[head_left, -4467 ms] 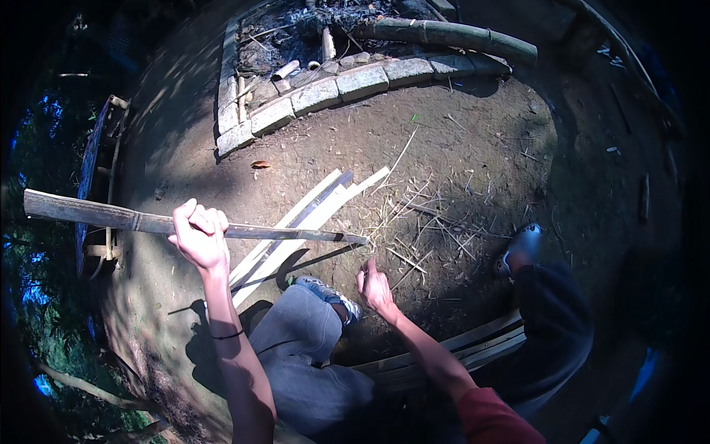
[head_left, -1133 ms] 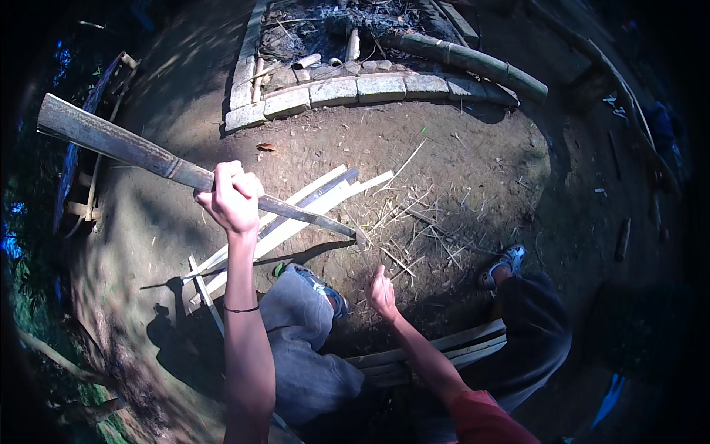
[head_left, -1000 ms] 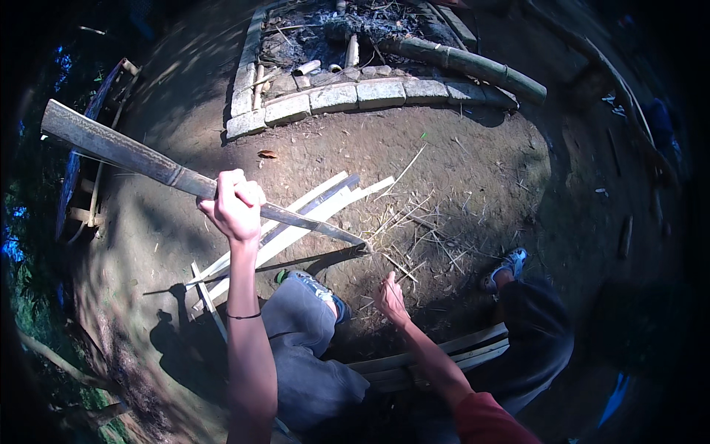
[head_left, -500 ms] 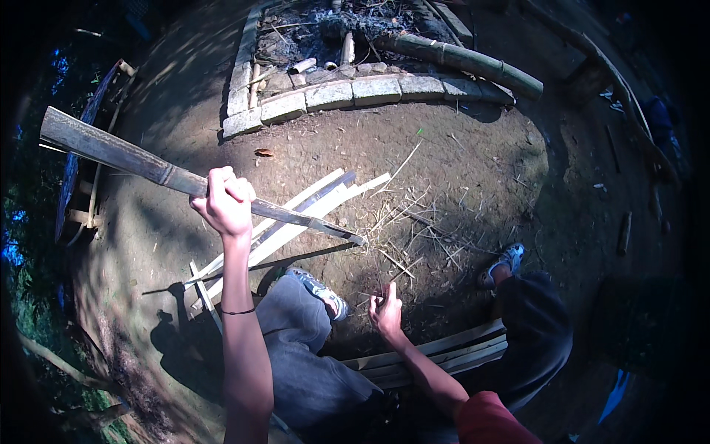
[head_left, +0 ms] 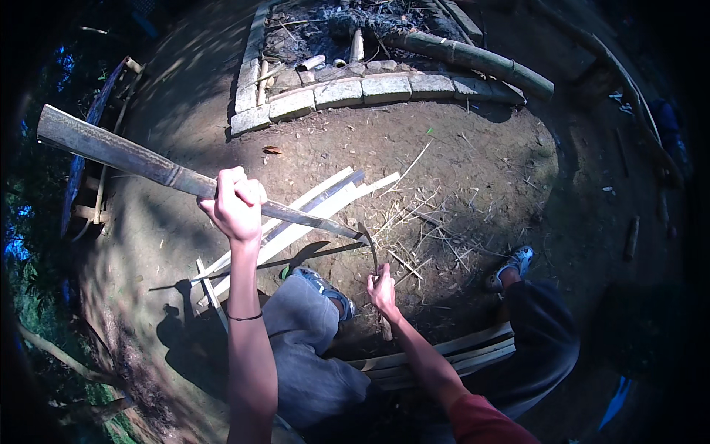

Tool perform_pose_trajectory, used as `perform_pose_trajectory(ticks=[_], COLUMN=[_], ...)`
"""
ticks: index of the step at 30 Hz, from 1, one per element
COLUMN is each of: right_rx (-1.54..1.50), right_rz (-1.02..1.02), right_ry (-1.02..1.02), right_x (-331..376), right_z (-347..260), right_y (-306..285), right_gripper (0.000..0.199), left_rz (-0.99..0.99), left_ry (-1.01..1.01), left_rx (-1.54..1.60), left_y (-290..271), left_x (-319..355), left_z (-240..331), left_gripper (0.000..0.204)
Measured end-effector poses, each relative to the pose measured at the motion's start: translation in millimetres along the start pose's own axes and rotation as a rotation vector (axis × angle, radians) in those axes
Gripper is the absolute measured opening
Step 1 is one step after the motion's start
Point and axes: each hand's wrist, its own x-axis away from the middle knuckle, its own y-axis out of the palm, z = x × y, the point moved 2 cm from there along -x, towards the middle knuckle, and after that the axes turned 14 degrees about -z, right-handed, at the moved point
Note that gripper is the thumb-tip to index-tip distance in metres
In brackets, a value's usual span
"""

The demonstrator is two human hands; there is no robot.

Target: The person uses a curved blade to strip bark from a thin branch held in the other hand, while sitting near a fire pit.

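My left hand (head_left: 238, 205), raised, is closed around a long split bamboo strip (head_left: 126, 151). The strip slants from the upper left down to its lower end near the middle of the view. My right hand (head_left: 382, 290) is closed on a knife (head_left: 370, 241) with a narrow, curved dark blade; the butt of its handle shows below the fist. The blade crosses at the strip's lower end, and whether it touches is hard to tell. Beneath the strip, several pale split bamboo pieces (head_left: 314, 217) lie on the ground.
Thin shavings (head_left: 436, 237) litter the dirt between my feet. More bamboo slats (head_left: 473, 357) lie under my legs. Ahead is a fire pit edged with pale blocks (head_left: 338, 92), with a thick bamboo pole (head_left: 473, 57) across its rim. A low bench (head_left: 103, 177) stands at the left.
The knife has turned so its blade now stands upright at the strip's lower end; before, it hardly showed. My left hand keeps its grip. The whole view has shifted slightly.
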Motion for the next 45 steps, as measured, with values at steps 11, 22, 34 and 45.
perform_pose_trajectory(ticks=[11, 22, 34, 45], right_rx=[-0.029, 0.045, 0.229, 0.171], right_rz=[0.047, 0.139, -0.079, -0.121], right_ry=[-0.448, -0.021, -0.181, -0.140], right_x=[49.1, -5.7, -19.4, -6.8], right_z=[-94.7, 42.8, 73.3, 66.6], right_y=[-10.4, 24.7, -7.3, -11.8], right_gripper=[0.040, 0.031, 0.028, 0.025], left_rz=[-0.032, -0.012, 0.173, 0.287], left_ry=[0.016, -0.025, 0.037, 0.004], left_rx=[-0.075, -0.028, -0.071, -0.111], left_y=[2.0, 13.9, -46.6, -35.5], left_x=[-0.7, 0.2, -13.5, -11.2], left_z=[-1.4, -1.3, 1.3, 12.7], left_gripper=[0.028, 0.036, 0.034, 0.043])
